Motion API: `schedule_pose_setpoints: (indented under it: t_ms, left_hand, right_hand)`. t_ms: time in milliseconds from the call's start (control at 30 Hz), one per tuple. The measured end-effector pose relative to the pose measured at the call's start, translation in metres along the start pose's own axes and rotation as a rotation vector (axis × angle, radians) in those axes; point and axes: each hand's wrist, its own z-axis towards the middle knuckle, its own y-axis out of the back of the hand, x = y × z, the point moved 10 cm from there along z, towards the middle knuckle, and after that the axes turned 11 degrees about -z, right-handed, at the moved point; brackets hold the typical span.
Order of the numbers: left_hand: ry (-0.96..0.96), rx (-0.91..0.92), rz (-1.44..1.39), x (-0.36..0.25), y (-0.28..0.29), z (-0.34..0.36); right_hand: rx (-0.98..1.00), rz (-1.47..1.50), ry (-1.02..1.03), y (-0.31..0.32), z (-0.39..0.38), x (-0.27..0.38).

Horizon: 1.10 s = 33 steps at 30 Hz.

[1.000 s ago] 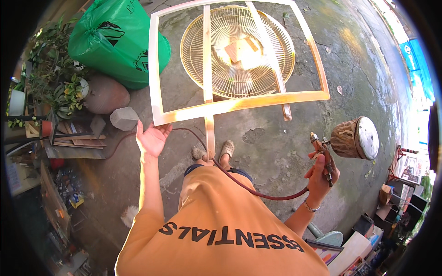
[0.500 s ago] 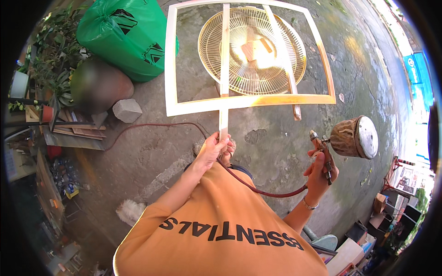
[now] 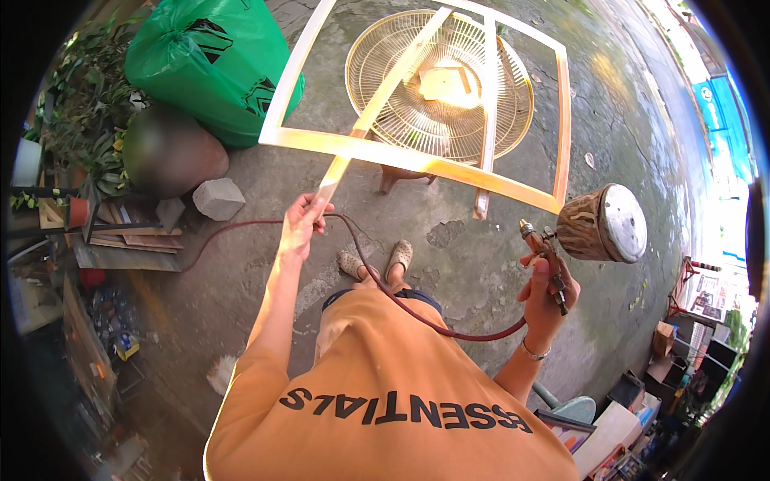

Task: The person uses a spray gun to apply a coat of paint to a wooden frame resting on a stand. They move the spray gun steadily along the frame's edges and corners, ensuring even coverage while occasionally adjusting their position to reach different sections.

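So, far left I've got a puffy green plastic bag (image 3: 216,72) with a grey block (image 3: 218,199) near it; next comes my left hand (image 3: 301,228), thumb and fingers pinching the near end of a slim wooden strip (image 3: 393,84); that strip sticks out past the near bar of a pale wooden frame (image 3: 429,164), which sits above a round wire grille (image 3: 433,132) straight ahead of me; a second strip (image 3: 488,112) crosses the frame further right; a dark red hose (image 3: 481,337) loops over to my right hand (image 3: 549,297), fingers wrapped round a spray gun (image 3: 548,268); its paint-streaked cup (image 3: 601,223) hangs out on the right.
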Motion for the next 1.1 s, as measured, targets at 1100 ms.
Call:
schedule_pose_setpoints:
  t_ms: [1100]
  left_hand:
    - [0.091, 0.18, -1.064, 0.039, -0.204, 0.039]
  right_hand:
    - [0.061, -0.032, 0.067, -0.005, -0.01, 0.032]
